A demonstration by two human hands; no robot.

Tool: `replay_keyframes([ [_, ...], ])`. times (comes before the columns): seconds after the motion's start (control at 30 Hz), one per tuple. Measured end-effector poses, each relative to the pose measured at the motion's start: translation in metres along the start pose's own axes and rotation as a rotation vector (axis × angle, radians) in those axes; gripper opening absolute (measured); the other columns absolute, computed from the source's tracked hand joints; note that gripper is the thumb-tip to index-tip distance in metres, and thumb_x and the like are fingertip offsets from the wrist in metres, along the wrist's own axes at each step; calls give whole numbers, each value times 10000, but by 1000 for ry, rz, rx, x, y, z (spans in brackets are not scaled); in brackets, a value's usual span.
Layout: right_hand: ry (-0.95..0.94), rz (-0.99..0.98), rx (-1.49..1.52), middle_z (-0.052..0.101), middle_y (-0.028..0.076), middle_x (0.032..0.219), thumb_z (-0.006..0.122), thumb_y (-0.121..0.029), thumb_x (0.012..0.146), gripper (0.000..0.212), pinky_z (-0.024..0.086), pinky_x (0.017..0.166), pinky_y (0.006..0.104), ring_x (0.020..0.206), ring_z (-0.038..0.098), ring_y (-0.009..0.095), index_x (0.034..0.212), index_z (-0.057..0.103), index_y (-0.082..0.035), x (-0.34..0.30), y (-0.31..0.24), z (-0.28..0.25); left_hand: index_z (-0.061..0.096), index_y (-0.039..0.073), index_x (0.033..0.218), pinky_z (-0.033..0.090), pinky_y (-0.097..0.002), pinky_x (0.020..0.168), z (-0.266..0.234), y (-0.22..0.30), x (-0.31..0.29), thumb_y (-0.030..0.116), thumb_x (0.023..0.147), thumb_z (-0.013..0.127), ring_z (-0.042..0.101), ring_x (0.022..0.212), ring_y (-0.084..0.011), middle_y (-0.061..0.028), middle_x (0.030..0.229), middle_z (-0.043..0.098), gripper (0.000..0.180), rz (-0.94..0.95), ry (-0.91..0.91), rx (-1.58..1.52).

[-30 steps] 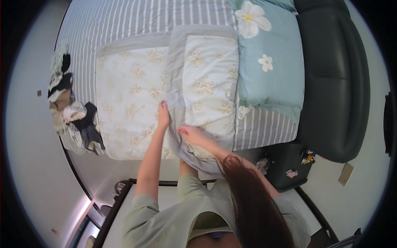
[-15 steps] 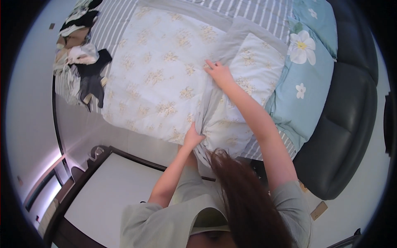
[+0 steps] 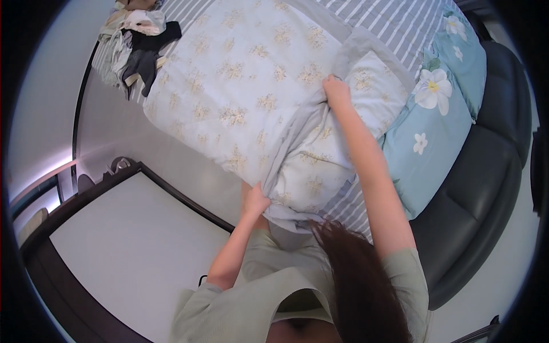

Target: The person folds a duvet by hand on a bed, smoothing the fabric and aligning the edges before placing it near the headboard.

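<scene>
A white quilt (image 3: pixel 217 86) with beige flower clusters and a grey underside lies partly folded on the bed. My left hand (image 3: pixel 255 199) is closed on the quilt's near edge, where the grey cloth bunches up. Farther off and to the right, my right hand (image 3: pixel 337 91) clutches the grey band of the same quilt in a fist. A bunched grey strip runs between the two hands. To the right of it a folded-over part of the quilt puffs up, flower side up.
Teal pillows (image 3: pixel 403 151) with white flowers lie by the dark padded headboard (image 3: pixel 474 194). Grey-and-white striped bedding (image 3: pixel 394 23) shows around the quilt. Clothes (image 3: pixel 143 48) are heaped at the far left. A dark-framed, pale-topped piece of furniture (image 3: pixel 137 234) stands at lower left.
My right hand has gone from spread fingers on the quilt to a closed grip on its grey band. The left hand keeps its hold. The whole view has shifted.
</scene>
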State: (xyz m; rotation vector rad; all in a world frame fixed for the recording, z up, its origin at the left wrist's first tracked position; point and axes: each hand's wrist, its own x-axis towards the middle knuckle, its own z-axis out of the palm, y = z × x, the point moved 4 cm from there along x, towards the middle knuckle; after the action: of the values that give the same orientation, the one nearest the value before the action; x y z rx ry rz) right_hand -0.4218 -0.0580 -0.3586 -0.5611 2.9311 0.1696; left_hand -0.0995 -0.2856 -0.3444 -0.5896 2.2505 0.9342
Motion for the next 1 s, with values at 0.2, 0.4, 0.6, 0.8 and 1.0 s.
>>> replay_keyframes([
  [0.2, 130, -19, 234, 534, 73, 896, 552, -23, 665, 237, 471, 603, 416, 753, 590, 296, 884, 529, -111, -14, 25, -69, 617, -9, 902, 454, -300, 719, -80, 9, 8, -40, 601, 465, 621, 769, -226, -191, 779, 629, 338, 64, -283, -198],
  [0.4, 228, -81, 333, 525, 79, 951, 558, -26, 663, 274, 476, 619, 408, 764, 590, 297, 914, 535, -135, 10, 5, -94, 607, -8, 925, 458, -311, 716, -92, -77, 52, -8, 581, 519, 614, 779, -215, -162, 825, 643, 354, 151, -141, -228],
  [0.6, 28, 89, 42, 505, 104, 1048, 574, -60, 685, 206, 489, 669, 390, 785, 599, 301, 884, 558, -113, 27, -9, -32, 616, 24, 931, 463, -367, 711, -77, -86, 60, 26, 593, 539, 602, 805, -331, -214, 824, 616, 347, 78, -164, 27],
  [0.8, 23, 106, 30, 561, 60, 1015, 563, -81, 693, 154, 477, 658, 401, 799, 597, 306, 841, 581, -117, 44, -13, -57, 645, 87, 874, 459, -402, 674, -140, -92, 33, -18, 617, 474, 574, 766, -372, -193, 766, 600, 326, 53, 202, -107],
  [1.0, 560, 160, 331, 584, 1, 1013, 579, -107, 679, 128, 456, 648, 395, 780, 581, 303, 805, 561, -120, 50, -31, -151, 646, 94, 839, 441, -420, 617, -244, -76, 14, -19, 587, 488, 567, 711, -362, -176, 739, 596, 318, 192, 548, -1],
])
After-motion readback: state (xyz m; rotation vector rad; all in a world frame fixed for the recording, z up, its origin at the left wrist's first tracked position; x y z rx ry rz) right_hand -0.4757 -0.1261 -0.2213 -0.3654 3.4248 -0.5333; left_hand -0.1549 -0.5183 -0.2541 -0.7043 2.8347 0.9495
